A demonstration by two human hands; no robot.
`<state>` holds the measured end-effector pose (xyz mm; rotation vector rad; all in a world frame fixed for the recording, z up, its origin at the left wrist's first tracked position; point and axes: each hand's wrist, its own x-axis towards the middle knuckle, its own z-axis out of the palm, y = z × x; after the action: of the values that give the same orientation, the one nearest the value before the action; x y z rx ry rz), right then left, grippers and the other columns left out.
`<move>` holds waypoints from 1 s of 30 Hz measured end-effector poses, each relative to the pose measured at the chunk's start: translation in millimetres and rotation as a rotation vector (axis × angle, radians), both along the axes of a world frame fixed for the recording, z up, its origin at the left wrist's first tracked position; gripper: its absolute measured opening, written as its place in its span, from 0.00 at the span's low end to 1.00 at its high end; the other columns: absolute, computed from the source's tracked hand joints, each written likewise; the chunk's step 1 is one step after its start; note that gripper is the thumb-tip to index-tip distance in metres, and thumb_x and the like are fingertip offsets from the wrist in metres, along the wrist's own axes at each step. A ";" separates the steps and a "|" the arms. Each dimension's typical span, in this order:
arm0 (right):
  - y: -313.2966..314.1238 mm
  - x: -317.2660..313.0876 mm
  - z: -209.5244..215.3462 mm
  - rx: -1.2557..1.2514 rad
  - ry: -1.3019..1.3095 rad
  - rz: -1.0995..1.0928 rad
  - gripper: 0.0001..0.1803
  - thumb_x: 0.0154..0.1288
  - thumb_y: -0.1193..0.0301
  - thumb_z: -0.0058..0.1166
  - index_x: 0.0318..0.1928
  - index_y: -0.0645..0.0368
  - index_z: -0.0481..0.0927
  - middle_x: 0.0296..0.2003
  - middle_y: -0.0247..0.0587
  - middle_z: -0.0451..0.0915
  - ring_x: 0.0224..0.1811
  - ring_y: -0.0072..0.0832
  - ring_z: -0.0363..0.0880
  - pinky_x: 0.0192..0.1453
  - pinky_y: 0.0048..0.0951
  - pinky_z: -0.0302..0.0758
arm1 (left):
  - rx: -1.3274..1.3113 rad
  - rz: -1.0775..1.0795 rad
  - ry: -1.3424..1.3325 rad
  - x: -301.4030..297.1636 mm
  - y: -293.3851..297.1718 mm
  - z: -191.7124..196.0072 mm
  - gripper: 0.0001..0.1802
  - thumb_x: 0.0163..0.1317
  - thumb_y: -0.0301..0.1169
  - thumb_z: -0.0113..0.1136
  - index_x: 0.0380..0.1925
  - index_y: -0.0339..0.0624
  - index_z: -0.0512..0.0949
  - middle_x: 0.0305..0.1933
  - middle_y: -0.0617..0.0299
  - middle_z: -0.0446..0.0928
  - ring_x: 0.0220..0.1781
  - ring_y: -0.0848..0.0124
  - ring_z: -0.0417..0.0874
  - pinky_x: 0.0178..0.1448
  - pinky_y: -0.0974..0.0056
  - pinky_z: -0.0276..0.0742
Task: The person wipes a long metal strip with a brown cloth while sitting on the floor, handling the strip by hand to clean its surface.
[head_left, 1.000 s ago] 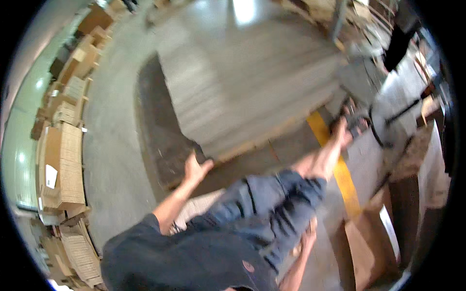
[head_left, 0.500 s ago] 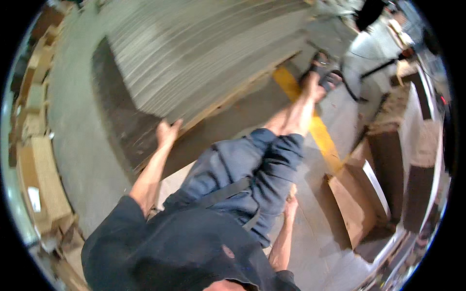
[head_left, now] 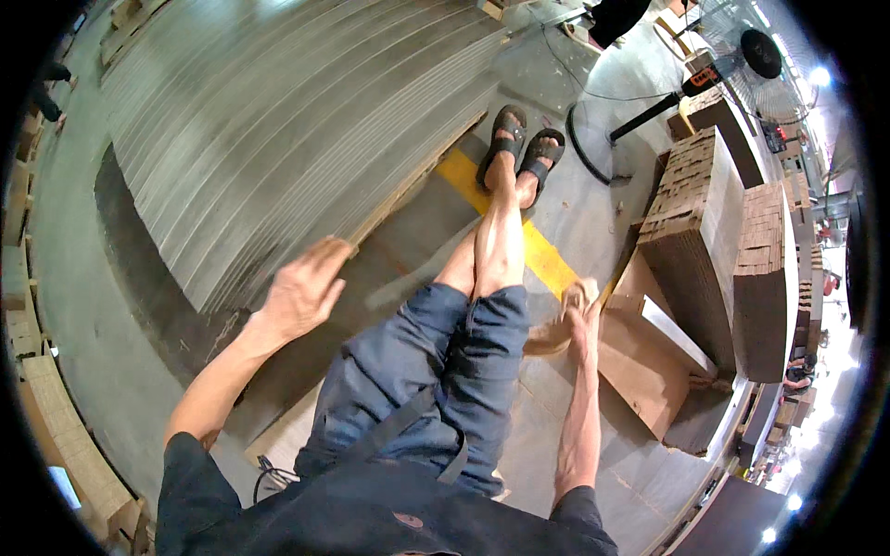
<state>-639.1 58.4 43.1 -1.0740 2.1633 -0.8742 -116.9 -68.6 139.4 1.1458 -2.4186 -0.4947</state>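
- Several cardboard stacks point(head_left: 74, 426) line the left rim, well apart from the person; much of their shape is lost to the lens.
- Left of centre, a dark board point(head_left: 139, 255) shows under a broad pile of grey sheets point(head_left: 306, 139); the pile lies flat on the floor, its layered edges running in steps; no sheet is visibly lifted.
- The left hand point(head_left: 301, 289) is over the near corner of the pile; its fingers are loosely extended with the thumb apart, pinching nothing that shows; blur hides whether they touch the sheets.
- In the middle, bare legs extend from dark shorts point(head_left: 399, 371) to black sandals point(head_left: 508, 139); a yellow floor stripe point(head_left: 552, 259) passes beneath them.
- A tan piece point(head_left: 547, 340) lies between the thigh and the right hand point(head_left: 581, 298); those fingers are curled, but I cannot tell whether they pinch it.
- Farther right, a brown carton point(head_left: 640, 361) stands near that hand; beyond it rise bundled cardboard blanks point(head_left: 691, 204) and a fan point(head_left: 760, 54).
- As to progress, the sheets appear neatly piled, and neither hand visibly holds one; how much work remains cannot be judged.
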 end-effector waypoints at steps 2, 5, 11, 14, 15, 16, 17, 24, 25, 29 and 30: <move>-62.7 -3.6 14.7 -0.094 0.324 0.105 0.28 0.61 0.67 0.54 0.61 0.59 0.70 0.49 0.48 0.76 0.49 0.33 0.77 0.52 0.34 0.73 | 0.002 -0.060 -0.073 -12.1 -30.1 -37.9 0.31 0.58 0.22 0.60 0.63 0.30 0.67 0.68 0.44 0.67 0.71 0.50 0.66 0.72 0.54 0.66; -163.9 29.2 63.9 0.088 0.265 0.042 0.17 0.61 0.63 0.55 0.44 0.63 0.78 0.40 0.52 0.81 0.42 0.41 0.80 0.48 0.36 0.74 | 0.049 -0.026 -0.151 -6.6 -53.3 -78.8 0.33 0.59 0.21 0.58 0.66 0.29 0.63 0.73 0.45 0.59 0.77 0.51 0.57 0.76 0.54 0.60; -317.1 68.3 66.1 -0.423 -0.243 0.176 0.15 0.60 0.65 0.56 0.42 0.63 0.80 0.32 0.37 0.80 0.37 0.21 0.76 0.41 0.30 0.74 | 0.070 -0.076 -0.166 11.8 -64.5 -106.1 0.34 0.60 0.17 0.53 0.69 0.30 0.59 0.76 0.46 0.55 0.78 0.48 0.54 0.77 0.51 0.58; -362.7 126.3 39.8 -0.488 -0.120 0.211 0.14 0.59 0.71 0.58 0.45 0.62 0.79 0.38 0.44 0.82 0.40 0.31 0.79 0.44 0.33 0.76 | 0.097 -0.057 -0.148 10.4 -66.6 -104.9 0.32 0.60 0.16 0.53 0.67 0.29 0.62 0.74 0.45 0.58 0.77 0.48 0.56 0.76 0.51 0.59; -370.9 142.4 23.1 -0.610 0.012 0.225 0.15 0.58 0.73 0.59 0.47 0.61 0.80 0.40 0.47 0.82 0.41 0.36 0.81 0.46 0.35 0.77 | 0.117 -0.059 -0.146 9.3 -68.0 -104.2 0.32 0.60 0.16 0.52 0.67 0.28 0.62 0.74 0.45 0.59 0.77 0.48 0.56 0.76 0.51 0.59; -377.0 153.5 20.9 -0.610 0.093 0.436 0.18 0.57 0.75 0.58 0.50 0.60 0.79 0.44 0.48 0.81 0.45 0.42 0.79 0.52 0.36 0.75 | 0.104 -0.049 -0.134 11.4 -66.7 -108.5 0.32 0.59 0.15 0.53 0.65 0.28 0.63 0.73 0.44 0.59 0.76 0.46 0.57 0.76 0.51 0.59; -380.6 162.6 19.3 -0.605 0.173 0.647 0.22 0.56 0.78 0.57 0.54 0.58 0.79 0.47 0.50 0.80 0.50 0.49 0.77 0.57 0.38 0.73 | 0.118 -0.039 -0.143 13.1 -63.6 -108.9 0.30 0.60 0.16 0.52 0.65 0.28 0.64 0.72 0.43 0.61 0.75 0.46 0.59 0.75 0.51 0.60; -432.0 160.1 -33.9 -0.783 0.491 0.687 0.12 0.46 0.82 0.56 0.34 0.59 0.84 0.46 0.47 0.79 0.48 0.46 0.73 0.52 0.41 0.72 | 0.159 0.011 -0.113 6.1 -61.8 -105.3 0.28 0.64 0.23 0.54 0.66 0.38 0.68 0.71 0.45 0.65 0.73 0.46 0.63 0.73 0.49 0.62; -441.7 148.4 -27.4 -0.754 0.580 0.755 0.13 0.44 0.83 0.54 0.33 0.58 0.84 0.43 0.46 0.80 0.45 0.46 0.74 0.47 0.41 0.73 | 0.174 0.014 -0.131 6.6 -60.4 -106.1 0.28 0.63 0.22 0.54 0.65 0.37 0.68 0.71 0.45 0.65 0.73 0.46 0.63 0.73 0.49 0.62; -512.4 85.4 -39.7 -0.744 0.476 0.665 0.12 0.46 0.80 0.55 0.34 0.59 0.84 0.41 0.48 0.80 0.48 0.47 0.74 0.48 0.42 0.72 | 0.216 0.000 -0.200 9.3 -59.9 -106.3 0.27 0.61 0.20 0.53 0.63 0.31 0.69 0.70 0.44 0.66 0.73 0.46 0.63 0.74 0.48 0.62; -527.2 69.1 -36.9 -0.695 0.597 0.625 0.12 0.49 0.78 0.54 0.36 0.59 0.84 0.40 0.49 0.80 0.49 0.47 0.74 0.50 0.42 0.72 | 0.220 -0.007 -0.218 10.8 -61.9 -106.2 0.27 0.60 0.19 0.53 0.62 0.30 0.69 0.69 0.44 0.66 0.73 0.46 0.63 0.74 0.48 0.62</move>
<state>-570.0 -468.8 6.2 -2.4455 1.7231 -1.1062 -106.0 -130.5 33.2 1.3445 -2.6044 -0.6844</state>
